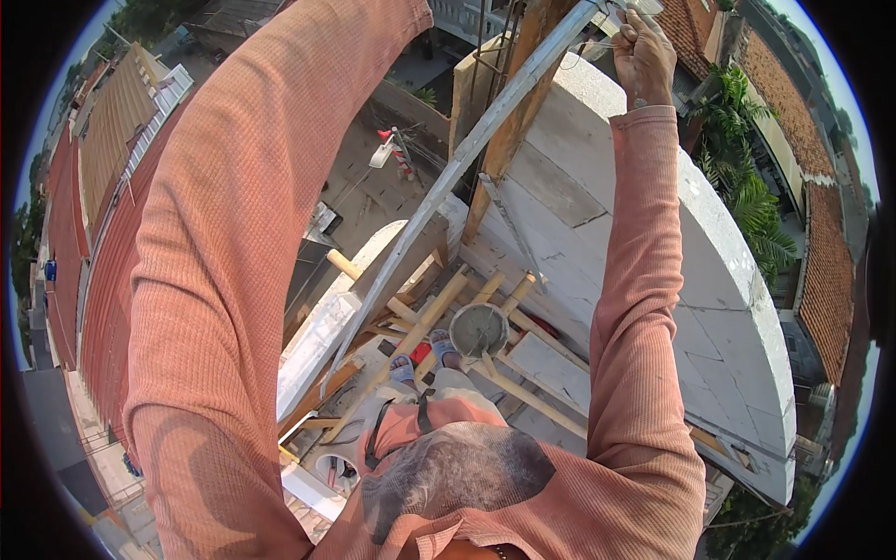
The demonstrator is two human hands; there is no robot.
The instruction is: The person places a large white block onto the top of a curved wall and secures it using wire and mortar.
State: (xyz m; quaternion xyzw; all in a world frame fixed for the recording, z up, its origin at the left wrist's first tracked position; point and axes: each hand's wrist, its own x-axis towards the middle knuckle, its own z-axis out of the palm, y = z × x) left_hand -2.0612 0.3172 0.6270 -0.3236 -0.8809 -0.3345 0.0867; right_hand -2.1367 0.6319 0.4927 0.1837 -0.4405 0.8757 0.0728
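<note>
My right arm reaches up to the top right, where my right hand [644, 61] has its fingers curled closed. A thin wire [597, 44] loops out from the fingers, and a pale, see-through piece [644, 7] shows at the fingertips, cut by the frame's edge. Beside this hand is the upper end of a long grey metal bar [457, 168], which slants down to the lower left. Behind the bar stands a wooden post [534, 84]. My left arm [233, 187] is raised too; its sleeve ends at the top edge, and the left hand is out of frame.
A light block wall [691, 271] with a sloping top rises at right. Below, my feet stand among bamboo poles [434, 322], next to a bucket of grey mortar [480, 330]. A white bucket [336, 467] holds tools. Rebar [499, 47] stands by the post. Tiled roofs [826, 271] lie far below.
</note>
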